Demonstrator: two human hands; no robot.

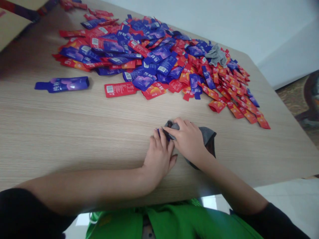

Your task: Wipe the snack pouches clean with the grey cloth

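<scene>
Partly under the right grip [188,138], grey cloth [206,134].

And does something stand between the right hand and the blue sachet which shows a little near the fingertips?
Yes, the grey cloth: it is bunched under the right hand, over or beside the mostly hidden blue sachet.
</scene>
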